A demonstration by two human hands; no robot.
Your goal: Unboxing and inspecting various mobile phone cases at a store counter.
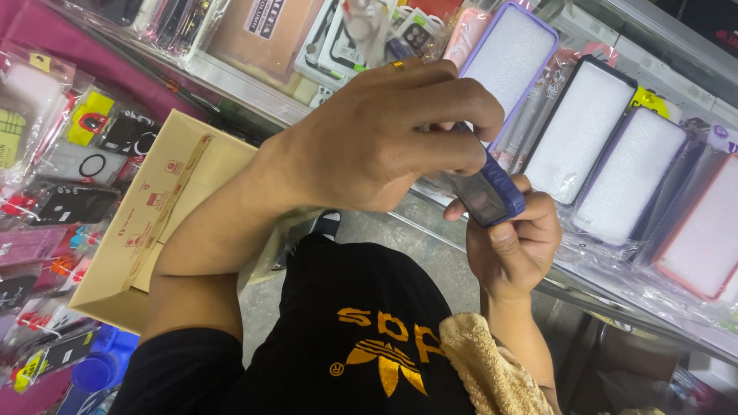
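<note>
- A blue-edged phone case sits right of the frame's centre, between both hands, its lower end resting in the right hand and its upper part under the left hand.
- Bagged cases with white faces and purple, black or pink rims stand in a row along the shelf at upper right.
- More clear packets with yellow, red and black inserts hang at left.
- A tan cardboard box with red printed marks lies at left centre.
- A yellow cloth sits at bottom centre, by the right wrist.
- Left hand: fingers curled tight, pinching the case's top edge; a gold ring shows on one finger.
- Right hand: half closed, thumb pressed on the case's near face, fingers wrapped behind.
</note>
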